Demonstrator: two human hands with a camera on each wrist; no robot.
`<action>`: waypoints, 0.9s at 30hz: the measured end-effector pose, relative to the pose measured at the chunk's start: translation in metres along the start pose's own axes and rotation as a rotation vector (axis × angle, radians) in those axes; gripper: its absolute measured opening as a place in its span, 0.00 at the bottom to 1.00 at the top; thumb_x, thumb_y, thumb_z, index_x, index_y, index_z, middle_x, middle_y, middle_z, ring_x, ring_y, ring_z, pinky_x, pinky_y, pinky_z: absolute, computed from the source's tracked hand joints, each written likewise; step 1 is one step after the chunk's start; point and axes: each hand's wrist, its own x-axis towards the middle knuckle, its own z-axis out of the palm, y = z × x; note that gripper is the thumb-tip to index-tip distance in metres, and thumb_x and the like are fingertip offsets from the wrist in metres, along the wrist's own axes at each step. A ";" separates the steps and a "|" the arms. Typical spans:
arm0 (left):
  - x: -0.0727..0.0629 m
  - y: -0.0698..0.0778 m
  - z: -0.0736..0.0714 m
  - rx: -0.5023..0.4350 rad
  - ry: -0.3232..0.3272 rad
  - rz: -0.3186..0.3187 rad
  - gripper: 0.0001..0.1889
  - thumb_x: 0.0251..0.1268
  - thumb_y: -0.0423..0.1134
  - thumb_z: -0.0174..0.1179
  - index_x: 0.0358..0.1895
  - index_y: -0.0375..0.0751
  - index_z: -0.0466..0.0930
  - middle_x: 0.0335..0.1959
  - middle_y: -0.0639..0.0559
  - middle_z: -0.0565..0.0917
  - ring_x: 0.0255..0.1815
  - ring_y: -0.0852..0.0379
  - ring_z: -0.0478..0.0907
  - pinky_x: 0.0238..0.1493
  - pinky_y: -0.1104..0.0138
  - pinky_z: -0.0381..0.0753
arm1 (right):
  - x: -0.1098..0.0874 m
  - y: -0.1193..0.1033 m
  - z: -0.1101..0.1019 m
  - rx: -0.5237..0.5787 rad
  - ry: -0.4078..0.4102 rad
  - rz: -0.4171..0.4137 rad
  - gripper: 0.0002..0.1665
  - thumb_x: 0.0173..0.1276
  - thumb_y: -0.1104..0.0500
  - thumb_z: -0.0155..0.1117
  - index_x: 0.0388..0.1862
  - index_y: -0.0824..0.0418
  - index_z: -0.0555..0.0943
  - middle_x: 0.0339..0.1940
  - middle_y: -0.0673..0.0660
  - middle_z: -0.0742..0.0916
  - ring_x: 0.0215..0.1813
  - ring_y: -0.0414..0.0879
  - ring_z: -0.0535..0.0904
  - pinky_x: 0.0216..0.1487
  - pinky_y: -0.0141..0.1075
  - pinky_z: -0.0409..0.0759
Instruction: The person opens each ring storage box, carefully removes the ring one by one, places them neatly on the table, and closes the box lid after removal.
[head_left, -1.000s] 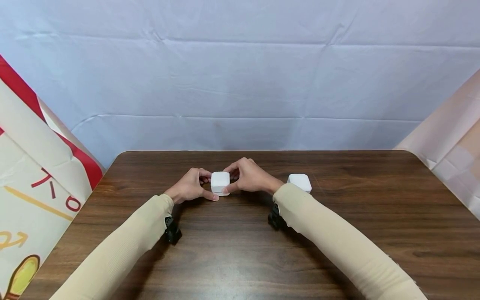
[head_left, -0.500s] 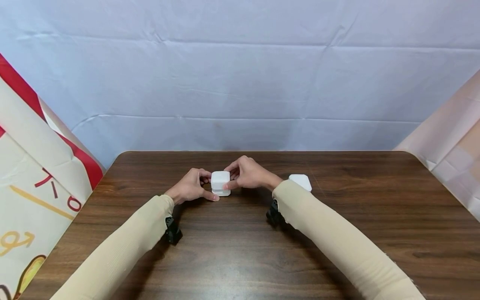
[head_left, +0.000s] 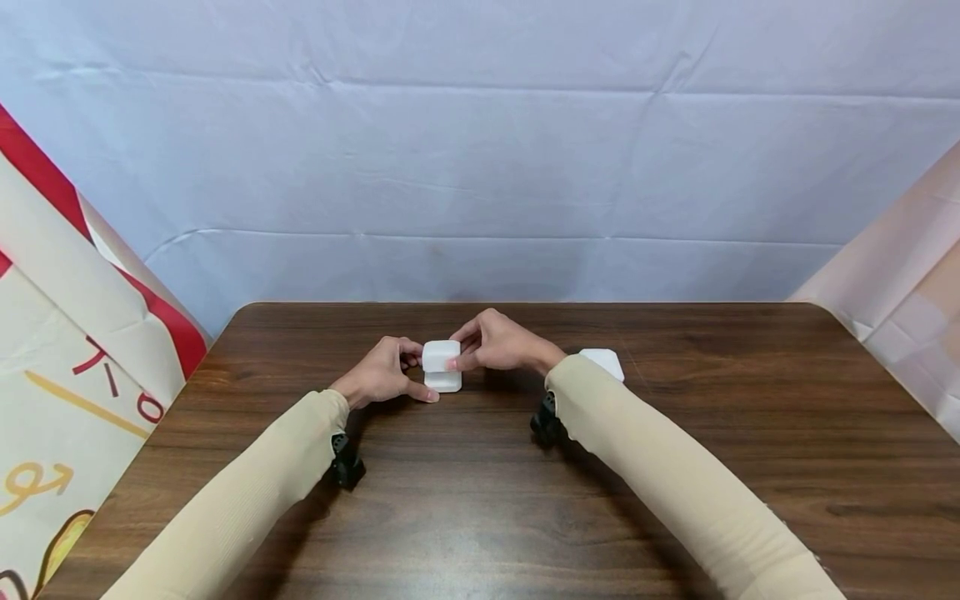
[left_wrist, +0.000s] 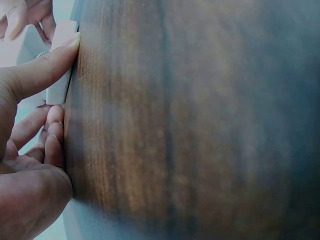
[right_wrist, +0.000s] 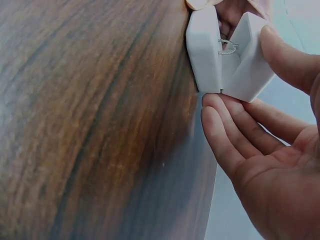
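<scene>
A white ring box (head_left: 443,382) sits near the far side of the table, its lid (head_left: 437,355) tilted partway up. In the right wrist view a sparkling ring (right_wrist: 228,48) stands in the gap between base and lid. My left hand (head_left: 378,372) holds the base from the left, thumb at the front edge and fingers behind. From the right, my right hand (head_left: 504,343) pinches the lid, with the thumb (right_wrist: 287,57) on its front edge and the fingers back by the hinge side.
A second white box (head_left: 603,362) stands to the right, partly hidden by my right sleeve (head_left: 630,433). The brown wooden table (head_left: 465,500) ends at a pale cloth backdrop (head_left: 480,183). A printed cloth (head_left: 90,400) hangs on the left.
The lid has swung up from nearly closed to partway open, with my right thumb rising along with it. My left hand has stayed in place at the base.
</scene>
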 end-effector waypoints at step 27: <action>0.010 -0.017 0.001 0.052 0.022 -0.011 0.25 0.31 0.38 0.79 0.40 0.38 0.80 0.36 0.46 0.76 0.37 0.49 0.69 0.38 0.61 0.69 | 0.001 0.003 -0.006 0.138 -0.025 0.105 0.28 0.59 0.56 0.68 0.54 0.69 0.76 0.41 0.57 0.84 0.43 0.47 0.80 0.47 0.44 0.75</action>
